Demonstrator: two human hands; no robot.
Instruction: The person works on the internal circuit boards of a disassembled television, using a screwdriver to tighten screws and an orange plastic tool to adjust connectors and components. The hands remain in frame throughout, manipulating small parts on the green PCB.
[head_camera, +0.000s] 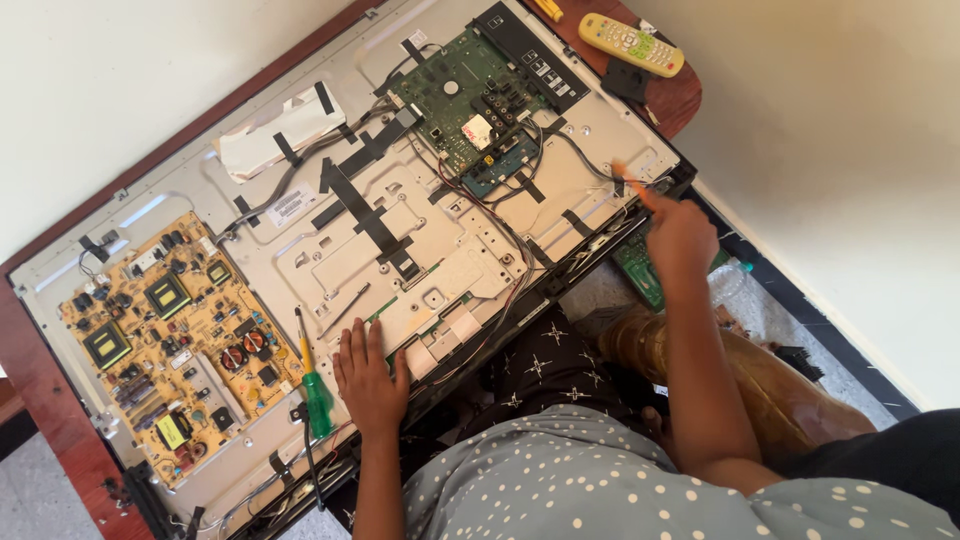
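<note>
1. Nearest me, my left hand (368, 378) lies palm down on the lower edge of the TV back (400, 230), fingers (352, 345) together and flat, pinching nothing. I judge it is there to brace the panel so it does not slide on the bench (45, 400).

2. Just beside that hand, on its left, a screwdriver (312, 375) with a green and yellow handle rests on the metal, tip pointing up the panel. It lies loose, within easy reach, touching no hand.

3. Left of the screwdriver sits the tan power board (175, 345), thick with coils and capacitors, fixed flat in its bay at the panel's left end.

4. In the middle, black tape strips (365, 215) hold wire runs down against the metal plate; the cables fan toward the lower edge near my left hand.

5. Further out on the right, my right hand (678, 235) reaches to the panel's right rim. The index finger is stretched out and points at a thin wire (600, 170) there; the other fingers are curled in. It is blurred, so I cannot tell whether it touches the wire, and it holds nothing that I can see.

6. Beyond that, the green main board (460, 95) sits at the top of the panel, with cables running from it.

7. Farthest off, a pale remote (632, 44) lies on the bench corner, well apart from both hands.
</note>
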